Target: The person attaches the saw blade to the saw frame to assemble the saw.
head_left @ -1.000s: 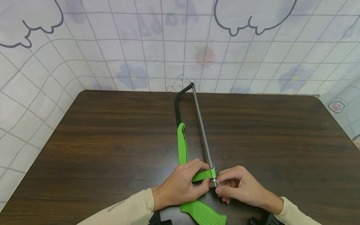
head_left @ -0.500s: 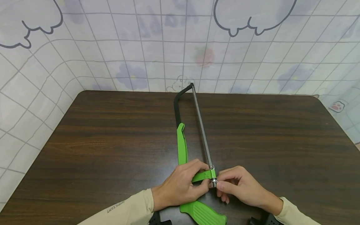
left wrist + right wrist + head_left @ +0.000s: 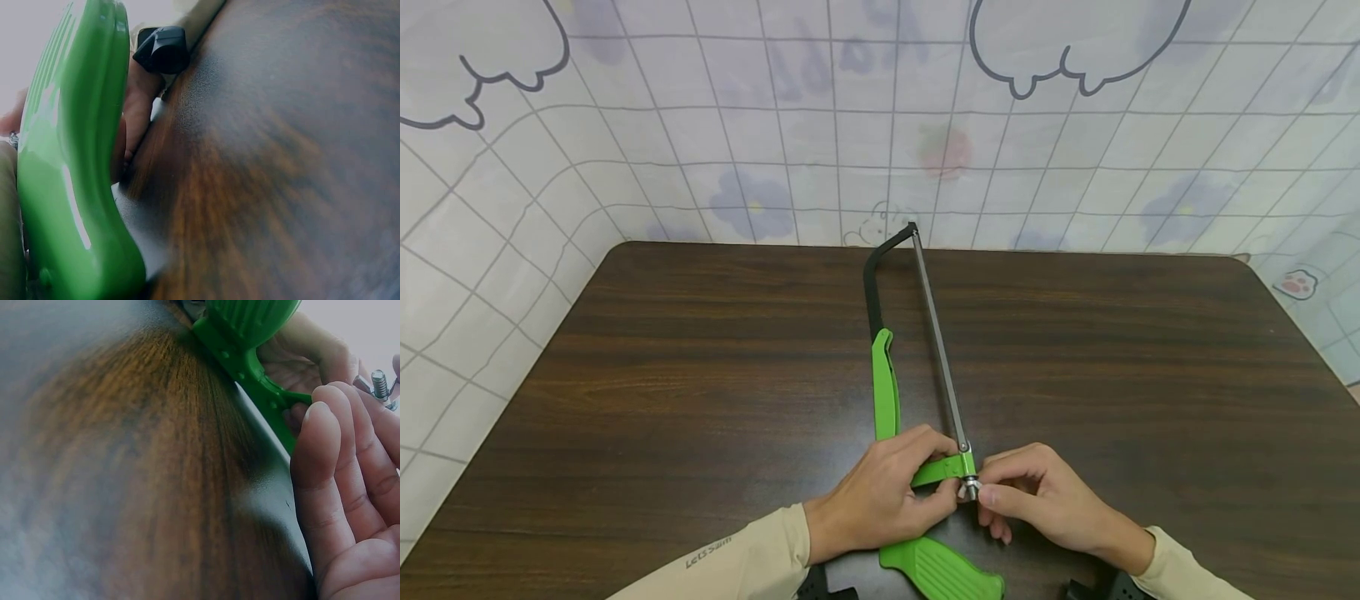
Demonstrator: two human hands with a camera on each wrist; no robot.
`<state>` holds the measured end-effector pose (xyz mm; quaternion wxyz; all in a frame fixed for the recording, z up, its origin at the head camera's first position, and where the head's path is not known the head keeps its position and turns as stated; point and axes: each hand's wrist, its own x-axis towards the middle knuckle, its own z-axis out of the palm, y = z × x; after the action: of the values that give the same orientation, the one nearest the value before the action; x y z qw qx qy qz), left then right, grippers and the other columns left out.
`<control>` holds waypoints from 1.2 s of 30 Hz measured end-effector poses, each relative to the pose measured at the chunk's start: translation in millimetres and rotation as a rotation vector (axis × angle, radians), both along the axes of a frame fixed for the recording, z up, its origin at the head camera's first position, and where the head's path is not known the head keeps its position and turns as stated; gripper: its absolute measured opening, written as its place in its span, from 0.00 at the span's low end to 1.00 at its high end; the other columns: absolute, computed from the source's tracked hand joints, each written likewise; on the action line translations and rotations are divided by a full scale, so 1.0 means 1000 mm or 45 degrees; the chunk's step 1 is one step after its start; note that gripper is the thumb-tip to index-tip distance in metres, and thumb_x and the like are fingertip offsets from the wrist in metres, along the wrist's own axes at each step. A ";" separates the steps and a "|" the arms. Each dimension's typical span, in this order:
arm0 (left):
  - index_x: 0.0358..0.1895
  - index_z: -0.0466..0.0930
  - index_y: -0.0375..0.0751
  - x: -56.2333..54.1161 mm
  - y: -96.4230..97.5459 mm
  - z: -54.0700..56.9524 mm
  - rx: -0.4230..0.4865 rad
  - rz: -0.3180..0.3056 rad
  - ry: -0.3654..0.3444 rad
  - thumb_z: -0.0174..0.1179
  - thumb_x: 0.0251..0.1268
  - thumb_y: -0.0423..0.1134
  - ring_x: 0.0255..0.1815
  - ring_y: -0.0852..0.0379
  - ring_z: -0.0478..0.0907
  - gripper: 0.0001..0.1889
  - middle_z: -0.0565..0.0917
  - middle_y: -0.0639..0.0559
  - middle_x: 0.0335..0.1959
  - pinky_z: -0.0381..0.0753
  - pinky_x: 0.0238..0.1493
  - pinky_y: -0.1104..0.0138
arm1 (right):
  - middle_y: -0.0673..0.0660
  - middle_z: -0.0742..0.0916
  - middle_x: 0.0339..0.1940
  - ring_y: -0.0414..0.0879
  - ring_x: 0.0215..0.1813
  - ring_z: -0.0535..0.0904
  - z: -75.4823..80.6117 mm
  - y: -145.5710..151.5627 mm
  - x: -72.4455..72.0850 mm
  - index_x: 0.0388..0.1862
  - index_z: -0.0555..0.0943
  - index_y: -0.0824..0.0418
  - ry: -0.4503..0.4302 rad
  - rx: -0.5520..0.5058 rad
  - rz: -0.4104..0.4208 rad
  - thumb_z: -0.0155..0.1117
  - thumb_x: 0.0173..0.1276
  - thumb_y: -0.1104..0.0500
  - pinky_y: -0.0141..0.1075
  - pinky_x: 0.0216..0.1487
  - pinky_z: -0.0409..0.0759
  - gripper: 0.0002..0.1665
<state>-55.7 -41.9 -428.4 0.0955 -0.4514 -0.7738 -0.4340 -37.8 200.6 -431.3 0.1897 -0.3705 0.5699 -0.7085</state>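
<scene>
A hacksaw with a green handle point(image 3: 946, 572) and black front frame point(image 3: 871, 292) lies lengthwise on the table. Its blade point(image 3: 936, 337) runs along the right side. My left hand point(image 3: 887, 492) holds the green frame at its rear arm, thumb and fingers beside the blade's near end. At that end sits a metal wing nut point(image 3: 970, 489), which my right hand point(image 3: 1048, 500) pinches with thumb and forefinger. A threaded bolt end point(image 3: 378, 378) sticks out through the nut in the right wrist view. The handle point(image 3: 81, 144) fills the left side of the left wrist view.
The dark wood table point(image 3: 700, 350) spreads out around the saw. A patterned, tile-print cloth point(image 3: 805, 133) hangs behind its back edge. One black wrist camera point(image 3: 164, 51) shows on the right wrist in the left wrist view.
The wing nut has turned to a different angle, and my right thumb has shifted slightly up at it. My left hand and the hacksaw stay put.
</scene>
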 end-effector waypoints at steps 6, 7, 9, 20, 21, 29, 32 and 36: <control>0.52 0.79 0.45 0.000 0.000 0.000 -0.001 0.003 0.010 0.61 0.69 0.33 0.33 0.70 0.73 0.11 0.83 0.56 0.40 0.73 0.39 0.86 | 0.71 0.79 0.29 0.59 0.23 0.76 -0.002 0.001 0.000 0.43 0.81 0.77 0.005 -0.020 0.008 0.44 0.75 0.81 0.41 0.24 0.84 0.16; 0.52 0.79 0.45 0.000 0.000 0.000 -0.002 0.003 0.012 0.61 0.69 0.33 0.33 0.70 0.73 0.11 0.83 0.56 0.40 0.73 0.39 0.86 | 0.71 0.79 0.29 0.59 0.23 0.76 -0.002 0.001 0.000 0.43 0.81 0.77 0.005 -0.024 0.010 0.44 0.75 0.81 0.42 0.24 0.84 0.16; 0.52 0.79 0.44 0.000 0.000 -0.001 -0.002 0.002 0.014 0.62 0.68 0.33 0.33 0.70 0.74 0.11 0.83 0.56 0.40 0.73 0.39 0.86 | 0.72 0.79 0.28 0.60 0.22 0.76 -0.003 0.001 -0.001 0.44 0.82 0.77 0.004 -0.028 0.011 0.44 0.74 0.81 0.42 0.24 0.84 0.16; 0.51 0.79 0.45 0.000 0.000 -0.002 -0.001 0.001 0.020 0.62 0.68 0.33 0.33 0.69 0.74 0.11 0.83 0.56 0.40 0.73 0.39 0.86 | 0.72 0.79 0.28 0.60 0.22 0.75 -0.002 0.000 0.000 0.43 0.81 0.77 -0.011 -0.005 0.004 0.43 0.74 0.81 0.42 0.24 0.84 0.17; 0.51 0.79 0.45 0.000 0.000 -0.002 -0.001 0.000 0.018 0.61 0.68 0.33 0.33 0.70 0.73 0.11 0.83 0.56 0.40 0.73 0.39 0.86 | 0.72 0.79 0.29 0.60 0.22 0.75 -0.002 0.000 0.001 0.43 0.81 0.77 -0.013 -0.007 0.005 0.43 0.74 0.81 0.42 0.24 0.84 0.17; 0.52 0.79 0.44 0.000 0.000 -0.003 0.001 -0.003 0.007 0.61 0.69 0.33 0.32 0.70 0.73 0.11 0.83 0.56 0.40 0.72 0.38 0.87 | 0.72 0.79 0.29 0.60 0.22 0.75 -0.003 0.001 0.000 0.45 0.81 0.78 -0.011 -0.025 0.019 0.42 0.74 0.82 0.42 0.24 0.84 0.17; 0.52 0.80 0.44 0.000 0.000 -0.003 0.003 -0.001 0.008 0.61 0.69 0.34 0.31 0.70 0.73 0.10 0.83 0.56 0.39 0.72 0.37 0.87 | 0.72 0.79 0.29 0.60 0.22 0.75 -0.003 0.001 0.000 0.45 0.81 0.78 -0.016 -0.032 0.028 0.42 0.74 0.82 0.42 0.24 0.84 0.17; 0.51 0.80 0.44 0.000 0.000 -0.003 0.008 -0.001 0.012 0.61 0.69 0.34 0.31 0.70 0.73 0.10 0.83 0.56 0.39 0.72 0.37 0.87 | 0.73 0.79 0.29 0.61 0.23 0.75 -0.003 0.001 -0.001 0.46 0.81 0.79 -0.030 -0.042 0.040 0.41 0.74 0.82 0.42 0.25 0.84 0.18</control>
<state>-55.3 -42.1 -431.1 0.1004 -0.4535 -0.7718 -0.4343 -38.4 201.6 -434.2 0.2013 -0.3741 0.5499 -0.7191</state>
